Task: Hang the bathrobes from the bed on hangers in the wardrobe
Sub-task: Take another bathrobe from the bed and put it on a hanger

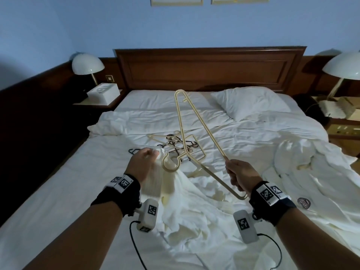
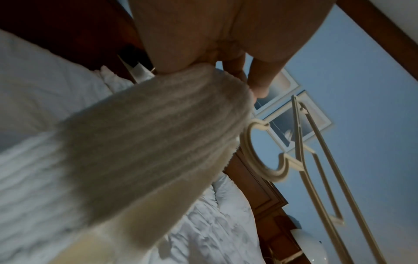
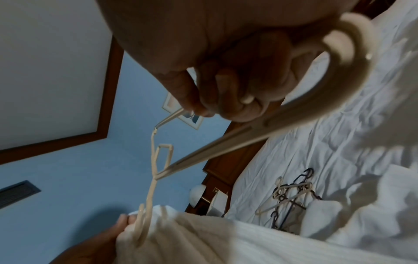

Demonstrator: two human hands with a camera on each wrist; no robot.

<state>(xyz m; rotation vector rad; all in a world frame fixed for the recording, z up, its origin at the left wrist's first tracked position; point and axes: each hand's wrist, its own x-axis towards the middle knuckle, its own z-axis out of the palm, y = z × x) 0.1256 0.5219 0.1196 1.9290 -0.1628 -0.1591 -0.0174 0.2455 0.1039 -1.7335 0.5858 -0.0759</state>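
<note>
A cream plastic hanger point(image 1: 171, 170) is held up over the bed. My right hand point(image 1: 238, 175) grips one arm of it near its end, and the wrist view shows the fingers of that hand point(image 3: 226, 85) curled round the hanger bar point(image 3: 294, 117). My left hand point(image 1: 145, 158) pinches a bunched edge of a white ribbed bathrobe point(image 1: 185, 201) right beside the hanger's hook. Seen from the left wrist, the robe point(image 2: 158, 134) hangs from the fingers next to the hook point(image 2: 278, 176). A second white robe point(image 1: 302, 162) lies crumpled at the right.
A tangle of cream and dark hangers point(image 1: 179, 143) lies mid-bed point(image 1: 58, 182). A pillow point(image 1: 251, 104) sits by the wooden headboard point(image 1: 204, 69). Nightstands with dome lamps point(image 1: 87, 65) flank the bed, and a white box point(image 1: 104, 93) stands on the left one.
</note>
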